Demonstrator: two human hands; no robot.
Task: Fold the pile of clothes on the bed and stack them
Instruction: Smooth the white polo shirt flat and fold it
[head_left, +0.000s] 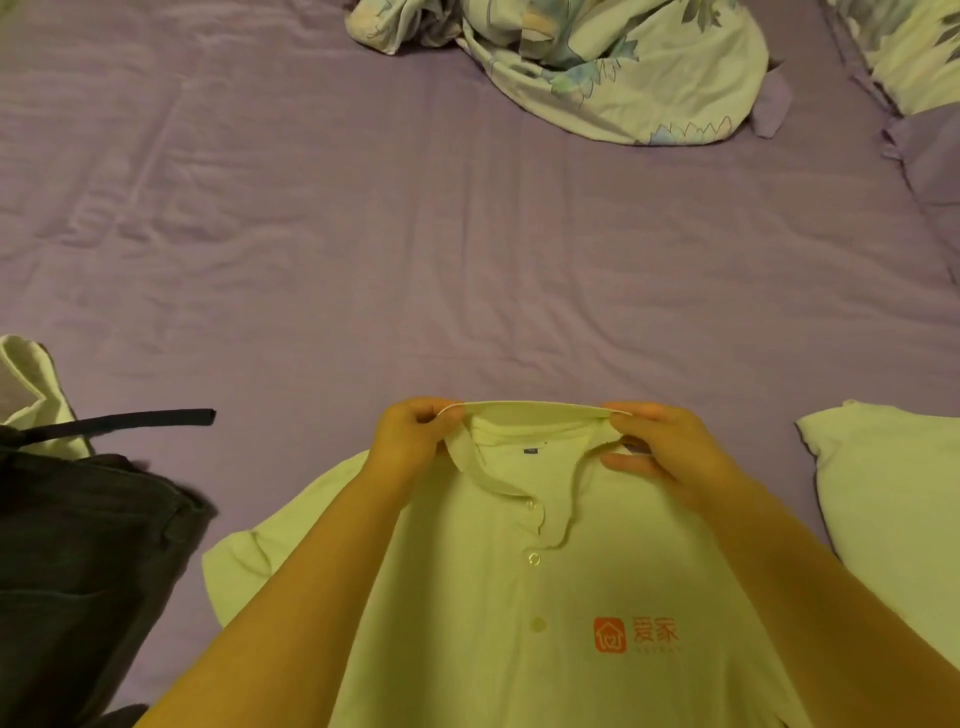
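Left hand (415, 436), right hand (660, 447) pinch polo shirt (467, 597) collar ends — open bedsheet (467, 286) beyond.

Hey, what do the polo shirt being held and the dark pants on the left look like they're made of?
Polo shirt: looks like a soft matte cotton-type knit; it drapes limply, with a ribbed-looking collar, pale glossy buttons, probably plastic, and an orange printed logo. Dark pants: a heavier woven fabric, possibly denim or twill, going by the stiff folds and stitched seams.

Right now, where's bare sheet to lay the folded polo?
Widest free patch: purple sheet between the polo collar and floral bedding. Narrow strip between polo sleeve and dark trousers. Crowded near edge: trousers left, pale garment right.
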